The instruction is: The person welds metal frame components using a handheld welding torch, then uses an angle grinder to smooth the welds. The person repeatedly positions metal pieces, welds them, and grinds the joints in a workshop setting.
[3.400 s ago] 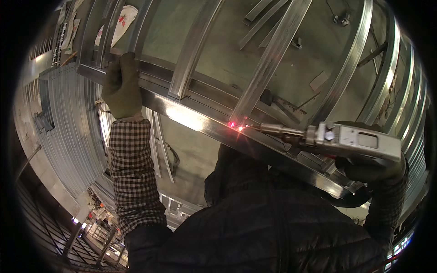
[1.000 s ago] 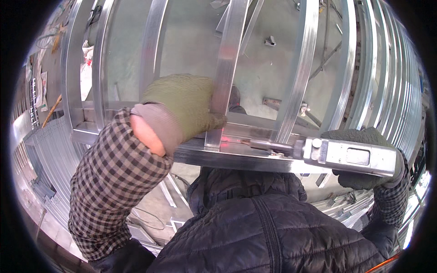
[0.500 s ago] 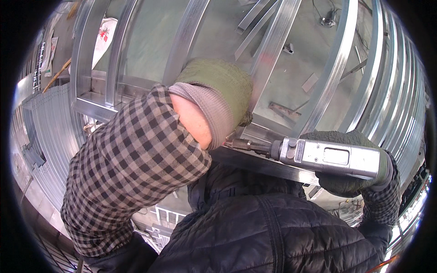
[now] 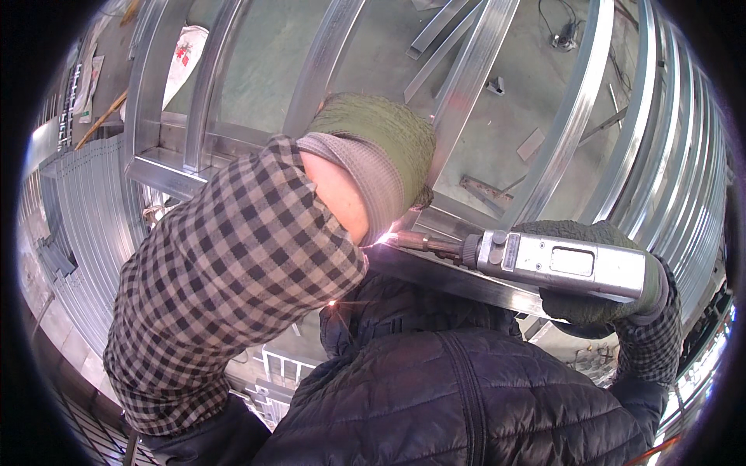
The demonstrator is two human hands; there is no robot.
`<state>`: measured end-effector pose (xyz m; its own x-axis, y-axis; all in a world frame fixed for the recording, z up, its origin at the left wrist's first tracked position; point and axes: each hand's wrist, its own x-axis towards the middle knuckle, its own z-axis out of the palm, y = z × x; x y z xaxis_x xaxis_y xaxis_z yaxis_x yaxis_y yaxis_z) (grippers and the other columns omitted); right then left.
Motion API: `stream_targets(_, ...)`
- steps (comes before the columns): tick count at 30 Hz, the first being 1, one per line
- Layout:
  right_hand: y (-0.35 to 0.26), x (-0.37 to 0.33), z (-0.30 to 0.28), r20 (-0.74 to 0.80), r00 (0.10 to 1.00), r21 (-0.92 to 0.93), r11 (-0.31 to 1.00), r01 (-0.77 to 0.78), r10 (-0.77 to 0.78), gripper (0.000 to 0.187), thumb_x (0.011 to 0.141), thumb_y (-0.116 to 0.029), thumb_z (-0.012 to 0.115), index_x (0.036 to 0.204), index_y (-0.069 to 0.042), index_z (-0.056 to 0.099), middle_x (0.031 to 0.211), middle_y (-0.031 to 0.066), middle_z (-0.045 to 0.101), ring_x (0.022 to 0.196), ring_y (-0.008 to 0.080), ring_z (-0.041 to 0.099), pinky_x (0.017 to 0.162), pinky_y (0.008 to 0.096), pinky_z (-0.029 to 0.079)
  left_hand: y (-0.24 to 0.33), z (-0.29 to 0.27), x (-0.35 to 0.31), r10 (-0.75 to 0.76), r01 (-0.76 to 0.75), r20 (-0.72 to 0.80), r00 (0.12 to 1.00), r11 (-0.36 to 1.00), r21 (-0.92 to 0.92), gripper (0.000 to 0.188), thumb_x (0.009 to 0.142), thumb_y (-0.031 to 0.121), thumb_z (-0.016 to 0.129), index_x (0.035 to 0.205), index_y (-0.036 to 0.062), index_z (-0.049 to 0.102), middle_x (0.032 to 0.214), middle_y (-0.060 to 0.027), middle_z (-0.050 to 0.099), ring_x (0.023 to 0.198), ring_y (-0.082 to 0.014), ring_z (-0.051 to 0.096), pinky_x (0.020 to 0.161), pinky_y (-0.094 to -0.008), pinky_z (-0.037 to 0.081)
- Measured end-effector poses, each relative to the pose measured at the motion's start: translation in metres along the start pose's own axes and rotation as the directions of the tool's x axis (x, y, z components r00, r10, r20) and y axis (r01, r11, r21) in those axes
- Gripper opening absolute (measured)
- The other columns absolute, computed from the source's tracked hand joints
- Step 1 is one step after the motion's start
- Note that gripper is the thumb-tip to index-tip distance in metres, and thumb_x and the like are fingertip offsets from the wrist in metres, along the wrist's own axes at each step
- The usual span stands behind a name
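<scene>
Far left: a stack of ribbed metal sheets (image 4: pixel 81 225), edges bending with the lens. Above it, one white bag with red print (image 4: pixel 183 66) on the grey floor (image 4: pixel 373 54).

Steel frame (image 4: pixel 167 167): galvanised channel sections. At least five uprights show across the view, running up from one cross rail; more crowd together at the right rim, too bent and close to count exactly. A few loose short offcuts (image 4: pixel 486 189) lie on the floor behind the frame, with one dark cable (image 4: pixel 563 31) near the top.

Left hand (image 4: pixel 381 147): one green knit glove, grey cuff, checked sleeve. It is closed over the frame at the foot of one upright, fingers wrapped round the far side and mostly hidden.

Centre: one bright spark point (image 4: pixel 386 239) just below the left wrist, where the tool tip meets the cross rail. One or two small sparks lie lower, against the dark quilted jacket (image 4: pixel 435 396).

Right hand (image 4: pixel 602 299): one dark green glove, clamped round the rear of one grey box-bodied hand torch (image 4: pixel 559 264). The torch lies nearly level along the rail, nozzle pointing left.
</scene>
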<state>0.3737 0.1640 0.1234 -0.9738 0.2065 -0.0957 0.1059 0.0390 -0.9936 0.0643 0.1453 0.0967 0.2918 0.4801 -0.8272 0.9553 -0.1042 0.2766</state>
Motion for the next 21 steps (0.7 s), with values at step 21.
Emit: stream_targets(21, 0.014, -0.024, 0.0, 0.049, 0.997, 0.193, 0.979, -0.071, 0.063, 0.04, 0.096, -0.001, 0.069, 0.134, 0.009, 0.065, 0.121, 0.0203, 0.072, 0.091, 0.0198, 0.075, 0.069, 0.0268, 0.062, 0.002, 0.005, 0.004, -0.038, 0.041, 0.037, 0.999, 0.997, -0.067, 0.037, 0.101, 0.031, 0.055, 0.108, 0.0023, 0.079, 0.095, -0.0201, 0.078, 0.091, -0.038, 0.076, 0.088, -0.0502, 0.059)
